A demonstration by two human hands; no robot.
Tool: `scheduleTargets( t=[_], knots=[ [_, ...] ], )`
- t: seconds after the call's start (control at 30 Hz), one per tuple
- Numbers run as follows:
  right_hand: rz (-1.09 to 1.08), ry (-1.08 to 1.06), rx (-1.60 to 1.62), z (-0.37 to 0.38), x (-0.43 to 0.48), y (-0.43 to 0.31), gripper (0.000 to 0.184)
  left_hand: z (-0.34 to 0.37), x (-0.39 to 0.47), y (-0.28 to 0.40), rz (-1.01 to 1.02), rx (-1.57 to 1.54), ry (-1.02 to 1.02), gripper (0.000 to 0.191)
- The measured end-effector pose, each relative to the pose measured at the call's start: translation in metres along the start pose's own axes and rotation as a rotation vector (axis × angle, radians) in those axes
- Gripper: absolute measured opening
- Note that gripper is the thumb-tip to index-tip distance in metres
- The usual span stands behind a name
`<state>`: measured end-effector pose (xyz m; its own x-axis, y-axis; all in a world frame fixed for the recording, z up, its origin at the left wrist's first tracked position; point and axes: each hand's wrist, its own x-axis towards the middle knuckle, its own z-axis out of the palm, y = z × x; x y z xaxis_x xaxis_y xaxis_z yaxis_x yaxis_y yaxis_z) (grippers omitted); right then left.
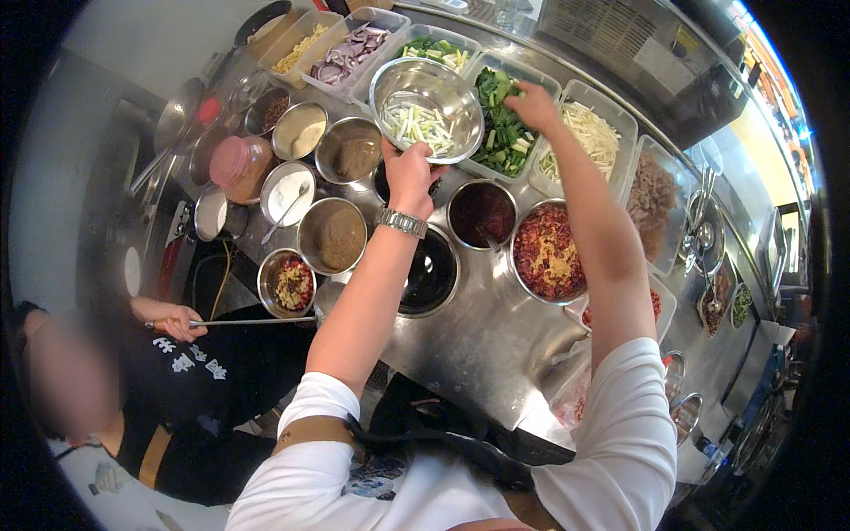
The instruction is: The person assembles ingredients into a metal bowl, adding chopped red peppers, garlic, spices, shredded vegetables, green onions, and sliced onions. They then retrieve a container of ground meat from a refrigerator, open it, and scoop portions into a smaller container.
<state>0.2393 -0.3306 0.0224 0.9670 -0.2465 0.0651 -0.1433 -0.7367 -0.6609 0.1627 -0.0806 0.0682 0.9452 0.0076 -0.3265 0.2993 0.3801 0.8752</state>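
My left hand [408, 176] grips the near rim of a stainless steel mixing bowl [461, 103], raised above the counter and tilted towards me. Pale green-white vegetable strips [417, 126] lie inside it. To the right, my right hand [534, 109] reaches into a clear plastic container [498, 175] of chopped leafy greens [498, 126], its fingers closed around a piece of green. Beside that container stands another with pale shredded strips [591, 133]. Chopped scallions [435, 50] show in a container partly hidden behind the bowl.
At left, a co-worker's hand [179, 323] holds a long-handled ladle [259, 321] reaching to the counter edge. Steel bowls of powders [339, 235], dark liquid [428, 272] and chopped chillies [548, 249] crowd the steel counter [458, 352]. Containers of red onion [352, 53] and shredded meat [654, 199] flank the row.
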Motion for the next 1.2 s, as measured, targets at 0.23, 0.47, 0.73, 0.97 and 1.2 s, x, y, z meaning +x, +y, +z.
scheduleTargets(
  t=[0.23, 0.47, 0.73, 0.97, 1.2],
  knots=[
    [-0.375, -0.414, -0.046, -0.067, -0.026, -0.099, 0.051, 0.000, -0.010, -0.006, -0.204, -0.010, -0.165, 0.030],
    [-0.407, -0.038, -0.026, -0.073, -0.057, -0.119, 0.028, -0.007, -0.030, -0.014, -0.327, -0.063, -0.340, 0.023],
    [-0.417, -0.161, -0.017, -0.072, -0.084, -0.104, 0.035, 0.001, -0.045, -0.008, -0.429, -0.069, -0.392, 0.024],
    [-0.301, -0.163, 0.444, -0.070, -0.100, -0.114, 0.020, -0.015, -0.075, 0.017, -0.492, -0.001, -0.344, 0.024],
    [-0.106, 0.169, 0.518, -0.046, -0.062, -0.070, 0.028, -0.074, -0.072, 0.046, -0.540, 0.030, -0.361, 0.019]
  ],
)
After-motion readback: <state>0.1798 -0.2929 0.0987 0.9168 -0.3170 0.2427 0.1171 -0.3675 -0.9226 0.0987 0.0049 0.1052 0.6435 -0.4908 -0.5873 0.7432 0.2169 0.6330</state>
